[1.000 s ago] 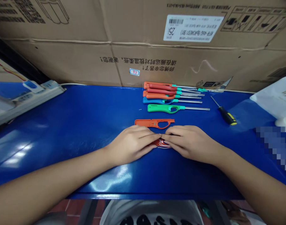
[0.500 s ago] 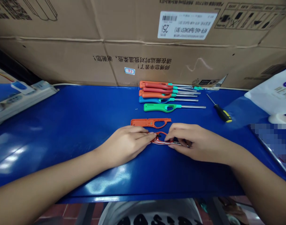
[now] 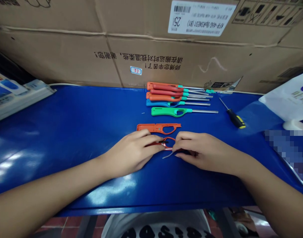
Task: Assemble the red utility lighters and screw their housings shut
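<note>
On the blue table (image 3: 79, 132), my left hand (image 3: 131, 153) and my right hand (image 3: 201, 150) meet over a red lighter half-shell (image 3: 167, 142). Both hands pinch it from either side. A thin pale wire (image 3: 167, 154) trails from the right fingertips onto the table. Just beyond the hands lies a separate orange lighter shell (image 3: 158, 127), flat and untouched.
A row of several long-nosed lighters (image 3: 176, 99), orange, red, blue and green, lies further back. A yellow-and-black screwdriver (image 3: 234, 117) is at the right. Cardboard boxes (image 3: 141, 43) wall the back edge. A power strip (image 3: 15, 96) sits at the left, a white bag (image 3: 287, 99) at the right.
My hands have drawn slightly apart, uncovering more of the red shell between them. A thin wire now shows at the right fingertips. The view has shifted a little.
</note>
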A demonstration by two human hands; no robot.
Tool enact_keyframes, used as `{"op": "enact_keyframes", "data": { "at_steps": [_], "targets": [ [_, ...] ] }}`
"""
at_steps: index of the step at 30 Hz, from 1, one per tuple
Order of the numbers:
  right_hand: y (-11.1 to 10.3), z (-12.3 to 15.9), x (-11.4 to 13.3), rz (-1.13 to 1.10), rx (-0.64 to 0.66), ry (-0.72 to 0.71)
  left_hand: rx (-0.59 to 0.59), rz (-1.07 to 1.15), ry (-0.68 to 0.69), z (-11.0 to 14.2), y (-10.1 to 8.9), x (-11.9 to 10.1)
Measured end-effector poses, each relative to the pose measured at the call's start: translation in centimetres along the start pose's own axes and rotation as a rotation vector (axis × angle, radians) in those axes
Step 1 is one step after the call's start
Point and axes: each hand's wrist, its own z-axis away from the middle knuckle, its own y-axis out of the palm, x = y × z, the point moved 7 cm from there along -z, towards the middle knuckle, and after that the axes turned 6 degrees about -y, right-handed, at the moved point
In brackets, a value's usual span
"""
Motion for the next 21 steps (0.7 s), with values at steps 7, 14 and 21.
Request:
{"op": "enact_keyframes", "data": {
  "at_steps": [7,14,21],
  "targets": [
    [0.0,0.3,0.7,0.061,0.008,-0.028,0.043,0.143,-0.051,-0.1,0.4,0.6],
    [0.1,-0.3,0.2,0.122,-0.074,0.041,0.045,0.297,-0.131,-0.3,0.5,0.5],
    [-0.1,-0.5,-0.4,-0.028,-0.1,0.075,0.06,0.227,-0.086,-0.1,0.6,0.3]
  ]
}}
